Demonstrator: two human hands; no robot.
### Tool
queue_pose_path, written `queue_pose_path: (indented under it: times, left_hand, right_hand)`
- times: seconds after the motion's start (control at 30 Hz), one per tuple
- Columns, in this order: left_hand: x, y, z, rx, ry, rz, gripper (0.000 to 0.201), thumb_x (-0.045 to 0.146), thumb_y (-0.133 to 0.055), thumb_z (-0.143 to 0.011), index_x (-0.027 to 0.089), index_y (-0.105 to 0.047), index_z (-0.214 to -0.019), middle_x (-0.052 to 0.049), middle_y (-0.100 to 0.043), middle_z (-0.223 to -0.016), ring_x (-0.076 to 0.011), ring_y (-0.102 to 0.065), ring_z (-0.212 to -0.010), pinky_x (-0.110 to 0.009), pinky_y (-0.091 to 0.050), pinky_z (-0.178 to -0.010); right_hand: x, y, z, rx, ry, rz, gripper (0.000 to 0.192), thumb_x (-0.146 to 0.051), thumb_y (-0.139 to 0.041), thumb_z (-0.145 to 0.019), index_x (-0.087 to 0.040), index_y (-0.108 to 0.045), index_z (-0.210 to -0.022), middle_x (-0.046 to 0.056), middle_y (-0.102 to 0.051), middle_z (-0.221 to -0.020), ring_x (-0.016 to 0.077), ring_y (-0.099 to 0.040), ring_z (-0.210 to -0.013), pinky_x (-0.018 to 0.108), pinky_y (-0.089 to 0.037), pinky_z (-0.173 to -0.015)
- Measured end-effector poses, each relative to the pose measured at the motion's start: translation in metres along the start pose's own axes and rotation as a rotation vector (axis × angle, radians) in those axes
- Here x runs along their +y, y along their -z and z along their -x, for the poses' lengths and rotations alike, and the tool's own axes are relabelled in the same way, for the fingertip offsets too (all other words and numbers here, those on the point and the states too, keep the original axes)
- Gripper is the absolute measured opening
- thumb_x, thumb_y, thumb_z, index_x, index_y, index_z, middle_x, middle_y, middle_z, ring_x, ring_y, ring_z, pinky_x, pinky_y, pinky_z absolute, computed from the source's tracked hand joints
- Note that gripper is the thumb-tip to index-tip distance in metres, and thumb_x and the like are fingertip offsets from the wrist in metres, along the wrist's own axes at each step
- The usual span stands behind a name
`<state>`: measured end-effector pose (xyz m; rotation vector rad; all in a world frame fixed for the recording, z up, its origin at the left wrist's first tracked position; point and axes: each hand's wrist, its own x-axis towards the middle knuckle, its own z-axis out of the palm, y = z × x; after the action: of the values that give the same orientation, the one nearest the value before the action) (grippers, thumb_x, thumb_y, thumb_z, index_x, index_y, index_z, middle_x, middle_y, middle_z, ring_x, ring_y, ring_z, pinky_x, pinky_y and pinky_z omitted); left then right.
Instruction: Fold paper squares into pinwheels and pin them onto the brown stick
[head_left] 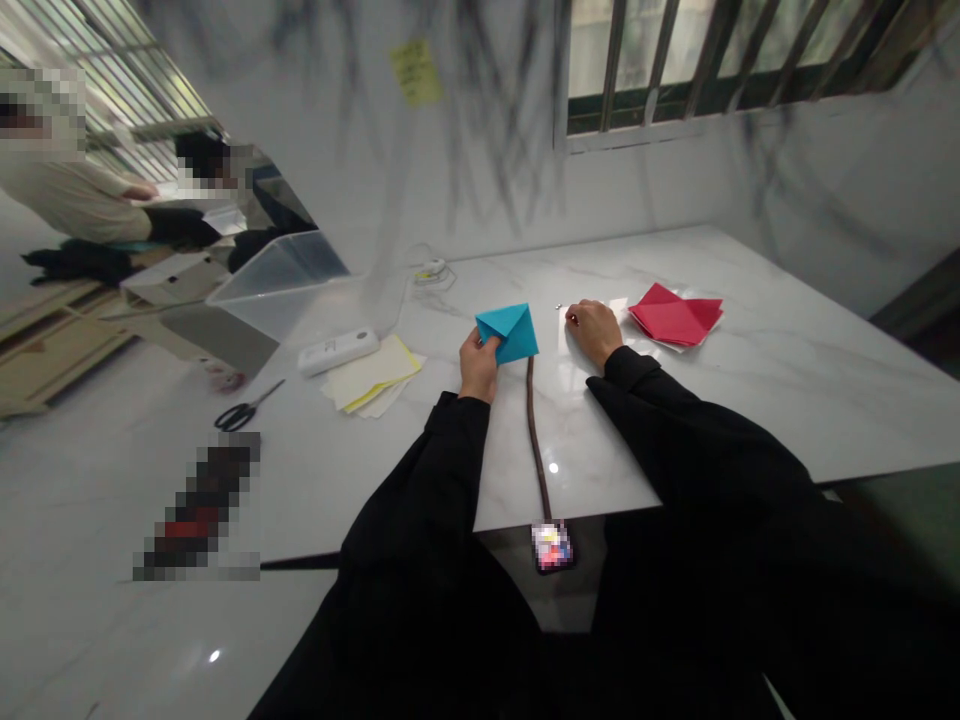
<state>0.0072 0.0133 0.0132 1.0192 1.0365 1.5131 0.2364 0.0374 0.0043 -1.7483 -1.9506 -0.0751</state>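
Observation:
My left hand [478, 362] grips the lower left edge of a folded blue paper piece [510, 331], which looks like a small envelope held just above the white marble table [712, 400]. My right hand [594, 330] rests on the table to the right of the blue piece, fingers curled, with nothing visible in it. A tiny metal object [558, 306] lies just beyond its fingertips. Folded red paper [677, 316] lies further right, apart from both hands. Both arms wear black sleeves.
A dark lanyard [537, 440] runs from the blue piece to a badge [553, 546] hanging over the near edge. Yellow sheets [373, 378], a white remote-like device [338, 350], scissors [246, 408] and a clear plastic bin [274, 283] lie left. Other people sit far left.

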Motion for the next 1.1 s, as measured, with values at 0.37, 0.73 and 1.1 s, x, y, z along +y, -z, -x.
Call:
queue_pose_path:
  times: [0.37,0.73,1.1]
  left_hand:
    - [0.01,-0.002,0.011,-0.1,0.133,0.042,0.053,0.055,-0.089,-0.069,0.02,-0.071,-0.104,-0.005,-0.075,-0.089,-0.0196,-0.069,-0.081,-0.029,-0.055,-0.069]
    - [0.002,0.001,0.009,-0.201,-0.015,-0.129,0.061,0.043,-0.092,-0.061,0.018,-0.066,-0.11,-0.006,-0.075,-0.096,-0.0202,-0.069,-0.084,-0.031,-0.056,-0.075]
    - [-0.011,0.008,0.0,-0.084,-0.178,-0.387,0.033,0.031,-0.08,-0.077,0.018,-0.073,-0.106,-0.007,-0.077,-0.092,-0.0192,-0.067,-0.077,-0.027,-0.052,-0.068]
  right_hand:
    - [-0.022,0.016,0.016,0.079,-0.177,-0.799,0.036,-0.052,-0.063,-0.096,-0.02,-0.078,-0.096,0.006,-0.075,-0.087,0.0199,-0.069,-0.081,0.031,-0.055,-0.076]
    - [-0.05,0.001,0.028,-0.135,-0.199,-1.313,0.047,-0.059,-0.088,-0.066,-0.019,-0.07,-0.082,0.002,-0.072,-0.077,0.0178,-0.066,-0.072,0.032,-0.059,-0.067]
    - [-0.05,-0.011,0.03,0.052,-0.162,-0.973,0.096,-0.044,-0.091,-0.063,-0.023,-0.052,-0.148,0.007,-0.074,-0.103,0.0234,-0.069,-0.08,0.042,-0.062,-0.078]
